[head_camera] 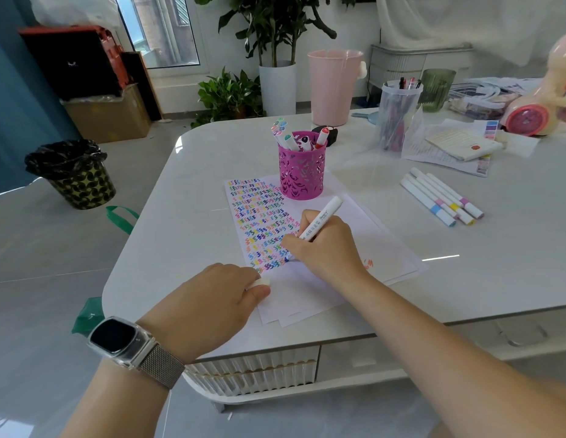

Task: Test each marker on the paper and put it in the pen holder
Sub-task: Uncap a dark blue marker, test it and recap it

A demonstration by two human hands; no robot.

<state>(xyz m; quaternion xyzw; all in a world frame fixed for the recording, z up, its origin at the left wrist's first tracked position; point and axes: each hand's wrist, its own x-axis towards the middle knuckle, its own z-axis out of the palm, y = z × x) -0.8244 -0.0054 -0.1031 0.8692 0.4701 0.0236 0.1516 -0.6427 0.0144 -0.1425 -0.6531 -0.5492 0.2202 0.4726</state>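
While my right hand point(322, 245) pinches the marker point(319, 220) mid-barrel, tip on the paper point(307, 298) | left hand point(212, 298) curls on what looks like its cap point(262, 282) | marker light, stiff, slick: grip mid-barrel | holder point(301, 172) just beyond, on the tabletop point(465, 263)

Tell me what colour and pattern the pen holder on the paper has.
The pen holder is magenta, with a cut-out leaf-like openwork pattern; the head view shows it.

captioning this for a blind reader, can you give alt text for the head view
The right hand draws with a white marker on squiggle-filled paper, while the left hand holds its cap. A pink pen holder stands behind.
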